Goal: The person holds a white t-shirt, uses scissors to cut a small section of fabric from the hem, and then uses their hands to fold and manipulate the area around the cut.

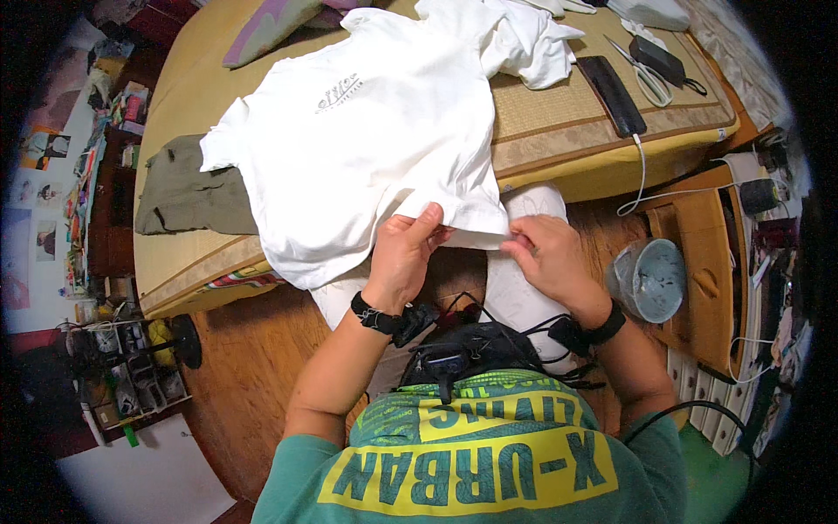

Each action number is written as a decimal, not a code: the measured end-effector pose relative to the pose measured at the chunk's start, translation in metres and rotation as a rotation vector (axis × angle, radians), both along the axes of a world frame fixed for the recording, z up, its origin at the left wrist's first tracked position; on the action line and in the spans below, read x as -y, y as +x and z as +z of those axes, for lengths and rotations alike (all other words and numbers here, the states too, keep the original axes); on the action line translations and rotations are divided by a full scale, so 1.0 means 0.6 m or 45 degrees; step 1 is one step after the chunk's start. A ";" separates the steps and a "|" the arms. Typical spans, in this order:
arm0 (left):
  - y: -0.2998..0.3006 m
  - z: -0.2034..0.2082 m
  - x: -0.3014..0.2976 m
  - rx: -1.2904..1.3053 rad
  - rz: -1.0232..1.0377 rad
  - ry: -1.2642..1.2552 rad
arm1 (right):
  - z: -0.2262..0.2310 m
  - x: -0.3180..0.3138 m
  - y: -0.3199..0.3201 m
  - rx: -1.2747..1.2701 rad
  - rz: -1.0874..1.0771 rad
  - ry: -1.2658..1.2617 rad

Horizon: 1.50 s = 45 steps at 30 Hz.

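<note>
A white T-shirt (384, 113) with a small dark print on its chest lies spread over the bed's edge, its hem toward me. My left hand (403, 253) grips that hem between thumb and fingers near the middle. At the hem's right corner, my right hand (548, 255) pinches the cloth with thumb and forefinger. Between the two hands the hem is drawn fairly straight, above my knees. Part of the left hand's fingers is hidden behind the cloth.
The bed bears a woven mat (541, 131). On it lie olive folded cloth (188, 192), a black phone (611, 94) on a white cable, scissors (648, 79) and a black case (659, 61). A grey bucket (655, 279) stands at right by a wooden drawer (698, 262). A wheeled rack (131, 375) is at left.
</note>
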<state>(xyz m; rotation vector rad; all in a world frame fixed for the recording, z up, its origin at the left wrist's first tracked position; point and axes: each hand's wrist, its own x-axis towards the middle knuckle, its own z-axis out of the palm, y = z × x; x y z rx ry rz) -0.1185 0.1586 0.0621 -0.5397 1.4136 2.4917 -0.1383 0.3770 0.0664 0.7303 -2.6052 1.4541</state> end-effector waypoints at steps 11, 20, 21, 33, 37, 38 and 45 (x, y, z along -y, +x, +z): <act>0.044 0.000 -0.026 0.005 -0.095 0.041 | 0.013 0.047 0.003 -0.506 -0.007 0.017; 0.045 0.001 -0.029 -0.042 -0.109 -0.062 | 0.021 0.021 -0.008 -0.353 -0.326 -0.120; 0.044 0.000 -0.028 0.004 -0.080 -0.027 | 0.024 0.020 -0.006 -0.354 -0.323 -0.118; 0.044 -0.008 -0.028 -0.064 -0.170 -0.183 | -0.001 0.043 0.003 -0.430 -0.020 0.045; 0.038 -0.007 -0.023 -0.123 -0.209 -0.287 | 0.005 0.035 0.010 0.103 -0.058 -0.106; 0.035 -0.010 -0.019 -0.105 -0.183 -0.313 | 0.001 0.030 0.009 0.102 -0.059 -0.105; 0.029 -0.005 -0.020 -0.047 -0.161 -0.368 | -0.005 0.031 0.009 0.335 -0.062 -0.347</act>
